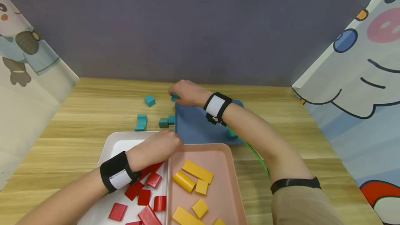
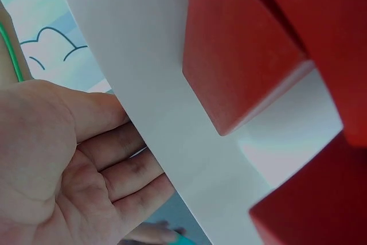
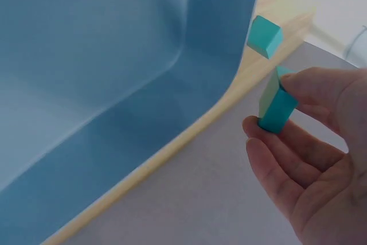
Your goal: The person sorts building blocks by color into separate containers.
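Observation:
My right hand (image 1: 189,93) pinches a small teal block (image 3: 278,107) between thumb and fingers, just past the far left corner of the blue tray (image 1: 197,126). Another teal block (image 3: 265,37) lies on the table close by. My left hand (image 1: 159,145) hovers at the far right corner of the white tray (image 1: 120,144), palm down with relaxed fingers. In the left wrist view its fingertips go behind the white tray wall, so what they touch is hidden. Red blocks (image 2: 235,55) fill that view's right side.
Left of the blue tray lie loose teal pieces, among them a cube (image 1: 149,100) and a notched block (image 1: 141,122). One teal piece (image 1: 232,133) is inside the blue tray. The pink tray (image 1: 218,169) bears several yellow blocks (image 1: 197,171). A grey wall (image 1: 187,27) stands behind the table.

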Motion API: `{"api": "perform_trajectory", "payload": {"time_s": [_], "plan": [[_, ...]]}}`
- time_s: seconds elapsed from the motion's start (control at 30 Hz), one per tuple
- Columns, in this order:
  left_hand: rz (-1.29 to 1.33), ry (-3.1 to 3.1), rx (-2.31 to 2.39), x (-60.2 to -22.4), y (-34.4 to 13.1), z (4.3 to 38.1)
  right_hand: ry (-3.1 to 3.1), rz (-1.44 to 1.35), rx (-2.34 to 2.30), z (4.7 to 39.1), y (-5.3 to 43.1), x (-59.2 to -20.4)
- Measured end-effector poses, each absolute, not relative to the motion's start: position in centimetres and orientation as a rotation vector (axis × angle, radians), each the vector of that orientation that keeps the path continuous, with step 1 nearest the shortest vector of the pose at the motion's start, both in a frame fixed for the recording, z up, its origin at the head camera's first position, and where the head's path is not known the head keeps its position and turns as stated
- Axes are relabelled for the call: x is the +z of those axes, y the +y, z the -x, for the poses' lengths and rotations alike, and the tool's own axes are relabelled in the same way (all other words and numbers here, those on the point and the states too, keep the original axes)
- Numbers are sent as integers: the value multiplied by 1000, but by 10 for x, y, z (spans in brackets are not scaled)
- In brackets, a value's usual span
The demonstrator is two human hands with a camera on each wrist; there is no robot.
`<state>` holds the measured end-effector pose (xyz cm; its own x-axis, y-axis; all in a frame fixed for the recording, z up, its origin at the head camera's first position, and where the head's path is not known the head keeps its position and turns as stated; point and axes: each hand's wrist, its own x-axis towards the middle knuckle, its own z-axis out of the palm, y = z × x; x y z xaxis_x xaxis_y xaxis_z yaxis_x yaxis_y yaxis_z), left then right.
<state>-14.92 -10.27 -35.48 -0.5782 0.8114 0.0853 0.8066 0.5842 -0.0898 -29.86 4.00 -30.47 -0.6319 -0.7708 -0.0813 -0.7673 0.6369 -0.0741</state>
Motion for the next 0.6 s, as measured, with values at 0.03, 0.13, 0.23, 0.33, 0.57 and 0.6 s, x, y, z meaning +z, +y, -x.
{"api": "perform_trajectory", "payload": {"time_s": [0.03, 0.13, 0.23, 0.33, 0.57, 0.6], "plan": [[1374, -2689, 54, -355, -103, 149, 2749, 1306, -48, 296, 47, -303], [1348, -2702, -22, -356, -104, 150, 2754, 1344, -68, 285, 71, -303], [1339, -2721, -76, -356, -104, 150, 2748, 1353, -92, 273, 96, -309], [1348, -2740, -71, -356, -103, 150, 2734, 1338, -93, 261, 121, -316], [1360, -2758, -38, -356, -101, 151, 2705, 1328, -156, 239, 160, -322], [1360, -2758, -41, -355, -101, 151, 2700, 1323, -164, 236, 164, -322]]}}
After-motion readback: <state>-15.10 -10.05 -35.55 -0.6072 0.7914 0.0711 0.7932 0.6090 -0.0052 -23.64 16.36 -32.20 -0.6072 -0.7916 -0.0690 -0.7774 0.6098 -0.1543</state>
